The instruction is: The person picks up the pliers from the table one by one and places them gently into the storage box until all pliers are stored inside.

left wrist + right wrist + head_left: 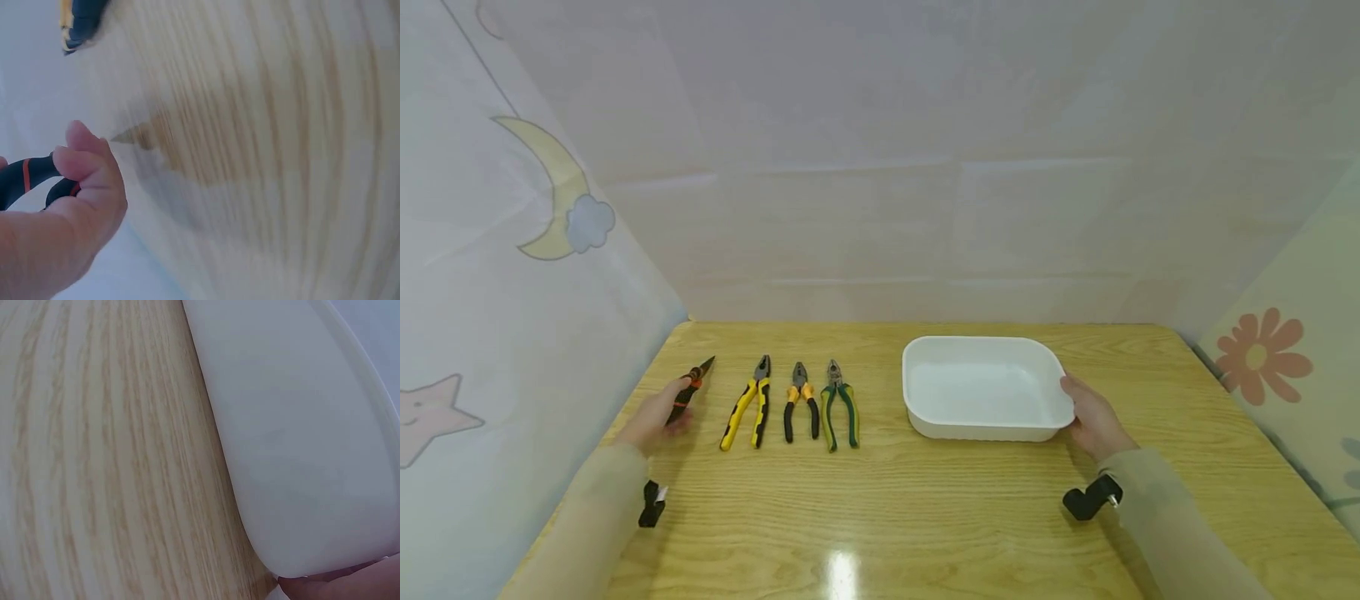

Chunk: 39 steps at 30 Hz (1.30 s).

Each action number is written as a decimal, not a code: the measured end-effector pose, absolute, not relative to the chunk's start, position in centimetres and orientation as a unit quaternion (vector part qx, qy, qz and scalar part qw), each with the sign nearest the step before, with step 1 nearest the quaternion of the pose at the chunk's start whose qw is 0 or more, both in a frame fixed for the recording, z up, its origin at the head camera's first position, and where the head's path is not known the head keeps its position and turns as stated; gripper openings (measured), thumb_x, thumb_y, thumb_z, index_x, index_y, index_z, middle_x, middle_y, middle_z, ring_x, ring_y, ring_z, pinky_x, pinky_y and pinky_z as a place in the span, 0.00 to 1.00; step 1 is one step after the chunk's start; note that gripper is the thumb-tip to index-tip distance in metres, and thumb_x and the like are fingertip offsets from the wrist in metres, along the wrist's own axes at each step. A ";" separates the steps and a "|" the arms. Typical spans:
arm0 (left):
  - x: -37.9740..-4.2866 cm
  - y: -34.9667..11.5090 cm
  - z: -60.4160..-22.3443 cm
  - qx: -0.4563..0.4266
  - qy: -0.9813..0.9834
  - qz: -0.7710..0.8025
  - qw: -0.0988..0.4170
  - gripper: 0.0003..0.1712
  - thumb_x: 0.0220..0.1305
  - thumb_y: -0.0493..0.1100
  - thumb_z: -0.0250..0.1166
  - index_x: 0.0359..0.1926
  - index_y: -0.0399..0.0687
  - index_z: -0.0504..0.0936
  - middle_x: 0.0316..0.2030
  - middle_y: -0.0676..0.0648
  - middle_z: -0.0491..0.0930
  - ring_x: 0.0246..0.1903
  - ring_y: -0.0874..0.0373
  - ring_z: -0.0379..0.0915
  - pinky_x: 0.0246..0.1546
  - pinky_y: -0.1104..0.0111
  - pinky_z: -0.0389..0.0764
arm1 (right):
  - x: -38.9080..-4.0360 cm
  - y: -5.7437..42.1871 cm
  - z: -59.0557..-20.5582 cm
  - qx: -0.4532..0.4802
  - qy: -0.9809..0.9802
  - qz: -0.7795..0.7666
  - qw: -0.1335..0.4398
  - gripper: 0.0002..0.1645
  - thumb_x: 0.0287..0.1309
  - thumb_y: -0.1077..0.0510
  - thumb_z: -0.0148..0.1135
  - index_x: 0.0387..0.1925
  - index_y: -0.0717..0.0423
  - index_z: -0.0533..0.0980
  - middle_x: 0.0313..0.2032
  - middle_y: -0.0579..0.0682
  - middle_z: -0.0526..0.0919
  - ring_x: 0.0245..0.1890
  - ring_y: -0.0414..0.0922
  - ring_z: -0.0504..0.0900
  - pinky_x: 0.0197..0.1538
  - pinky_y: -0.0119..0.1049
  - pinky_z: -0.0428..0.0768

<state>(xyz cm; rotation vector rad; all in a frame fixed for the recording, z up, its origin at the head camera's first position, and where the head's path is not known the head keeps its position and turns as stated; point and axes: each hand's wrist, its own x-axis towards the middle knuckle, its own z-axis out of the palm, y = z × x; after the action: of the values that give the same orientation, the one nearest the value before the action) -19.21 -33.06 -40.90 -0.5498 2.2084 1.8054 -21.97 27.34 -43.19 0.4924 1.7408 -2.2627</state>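
At the left side of the table my left hand grips needle-nose pliers with black and red handles, their pointed tip aimed away from me. In the left wrist view the fingers curl round those handles. My right hand holds the right end of a white plastic basin, thumb at the rim. From the right wrist, the basin's wall fills much of the view, with fingertips at its corner. Nothing lies inside the basin.
Right of my left hand lie yellow-and-black pliers, orange-and-black pliers and green-handled pliers, side by side. The wooden table meets a pale cloth backdrop at the back and sides.
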 end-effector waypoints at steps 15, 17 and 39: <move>-17.8 -32.8 -39.8 -0.166 0.348 0.914 0.126 0.14 0.76 0.48 0.49 0.57 0.60 0.57 0.40 0.38 0.76 0.40 0.44 0.77 0.38 0.64 0.78 | -21.9 27.7 -43.6 0.136 0.599 -0.780 0.123 0.39 0.76 0.48 0.32 0.74 0.53 0.26 0.75 0.48 0.26 0.74 0.45 0.32 0.71 0.37 0.44; -17.6 -32.5 -39.7 -0.145 0.343 0.919 0.126 0.14 0.76 0.48 0.47 0.58 0.60 0.57 0.41 0.39 0.78 0.40 0.44 0.77 0.37 0.63 0.78 | -22.0 27.6 -43.6 0.138 0.598 -0.780 0.122 0.39 0.76 0.48 0.33 0.74 0.54 0.26 0.75 0.48 0.26 0.74 0.45 0.32 0.71 0.37 0.45; -16.8 -30.1 -39.0 0.052 0.375 0.905 0.195 0.41 0.79 0.51 0.35 0.71 0.46 0.14 0.50 0.37 0.75 0.37 0.50 0.70 0.37 0.64 0.72 | -21.9 27.5 -43.4 0.130 0.597 -0.781 0.126 0.39 0.77 0.49 0.32 0.74 0.54 0.27 0.75 0.49 0.26 0.74 0.46 0.32 0.71 0.38 0.44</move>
<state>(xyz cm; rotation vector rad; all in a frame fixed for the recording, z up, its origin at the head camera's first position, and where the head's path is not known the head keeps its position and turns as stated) -16.82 -30.12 -38.98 0.1450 1.0517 2.5362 -21.94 27.50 -43.44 0.3783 1.7384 -2.2754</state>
